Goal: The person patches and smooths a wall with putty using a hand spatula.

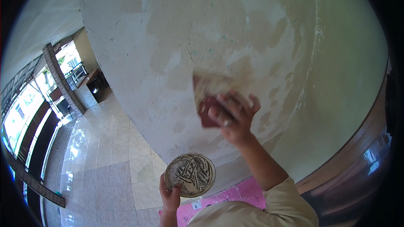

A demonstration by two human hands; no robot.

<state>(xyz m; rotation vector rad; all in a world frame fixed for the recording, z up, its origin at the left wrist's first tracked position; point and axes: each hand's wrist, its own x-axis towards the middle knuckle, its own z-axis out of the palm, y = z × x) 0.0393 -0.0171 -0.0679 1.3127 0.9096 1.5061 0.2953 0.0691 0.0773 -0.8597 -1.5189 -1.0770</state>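
Observation:
My right hand (237, 115) grips a dark red, flat putty spreader (207, 113) by its lower part. Its wide upper edge carries beige paste and lies at the wall (168, 59), slightly blurred by motion. Damp beige patches and pale dried areas cover that wall. Lower down, my left hand (170, 193) holds a round, shallow dish (190, 175) by its rim, thumb over the edge and fingers hidden underneath. Streaks of beige paste criss-cross the dish's dark inside.
A pink sheet (235, 195) spattered with white lies at the wall's foot. Glossy tiles (109, 172) stretch left toward a pillar (63, 80) and a wooden desk (94, 84). On the right, a greenish wall (341, 80) meets the patched one, beside a dark brown shiny surface (349, 185).

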